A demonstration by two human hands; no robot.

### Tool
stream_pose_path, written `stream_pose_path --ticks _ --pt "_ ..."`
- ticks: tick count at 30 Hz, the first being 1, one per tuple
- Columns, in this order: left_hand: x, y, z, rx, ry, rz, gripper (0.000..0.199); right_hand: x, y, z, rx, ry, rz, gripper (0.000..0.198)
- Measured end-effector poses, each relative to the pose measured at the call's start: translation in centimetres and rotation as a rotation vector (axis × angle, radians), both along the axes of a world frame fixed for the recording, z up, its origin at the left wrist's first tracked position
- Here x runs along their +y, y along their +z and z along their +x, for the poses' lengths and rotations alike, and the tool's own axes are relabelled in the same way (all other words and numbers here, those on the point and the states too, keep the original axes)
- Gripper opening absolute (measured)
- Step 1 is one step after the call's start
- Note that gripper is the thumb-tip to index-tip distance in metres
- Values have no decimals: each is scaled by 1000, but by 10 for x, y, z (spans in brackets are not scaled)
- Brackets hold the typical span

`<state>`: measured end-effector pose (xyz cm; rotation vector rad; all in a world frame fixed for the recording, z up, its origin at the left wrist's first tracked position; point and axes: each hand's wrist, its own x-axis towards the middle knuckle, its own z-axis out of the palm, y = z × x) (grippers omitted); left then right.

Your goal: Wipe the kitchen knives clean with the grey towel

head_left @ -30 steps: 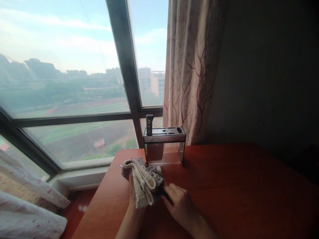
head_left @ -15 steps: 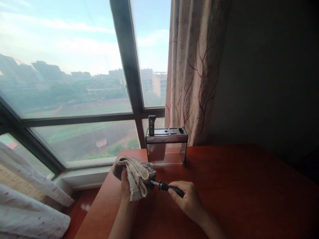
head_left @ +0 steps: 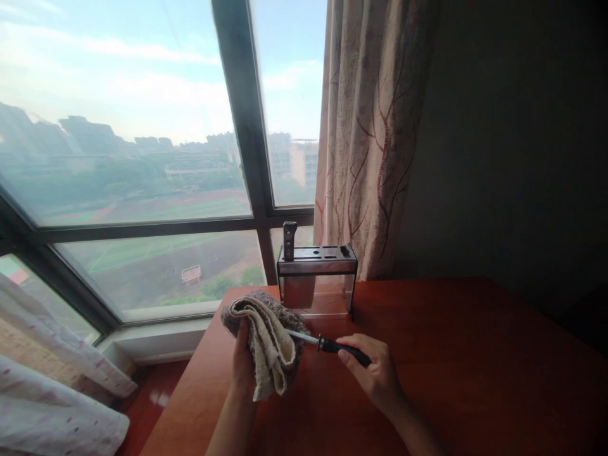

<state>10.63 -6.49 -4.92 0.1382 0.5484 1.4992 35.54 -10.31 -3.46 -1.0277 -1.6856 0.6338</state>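
Observation:
My left hand point(head_left: 243, 358) is closed around a folded cloth point(head_left: 273, 345), cream on one face and fuzzy grey-brown on the other. In my right hand point(head_left: 375, 367) is the black handle of a sharpening steel point(head_left: 308, 339), a thin metal rod with a ring guard. The rod points left and its far part is hidden in the folds of the cloth. Just beyond the cloth stands a knife block point(head_left: 317, 267) with clear sides and a slotted top. One knife point(head_left: 289, 242) stands in its left end, dark handle up.
Both hands are above a reddish-brown wooden table point(head_left: 451, 354). A large window point(head_left: 142, 221) lies beyond its left and far edges. A patterned curtain point(head_left: 375, 139) hangs behind the knife block, and a pale spotted curtain point(head_left: 57, 405) is at the lower left.
My right hand has moved right with the sharpening steel, so more of the rod shows outside the cloth. The cloth and my left hand have shifted slightly right.

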Motion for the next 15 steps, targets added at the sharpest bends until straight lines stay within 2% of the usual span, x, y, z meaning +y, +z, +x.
stream_pose_path --ticks 4,8,13,15 --pt "-6 -1 0 15 15 16 26 1 0 1 55 -24 4 18" --pt "-12 1 7 48 -71 -50 24 2 -4 0 103 -63 -7 19" --pt "-17 0 32 133 -208 -135 27 1 -11 -6 94 -67 -18 17" --pt "-20 0 46 213 -210 -105 31 0 -13 -7 84 -74 -20 17"
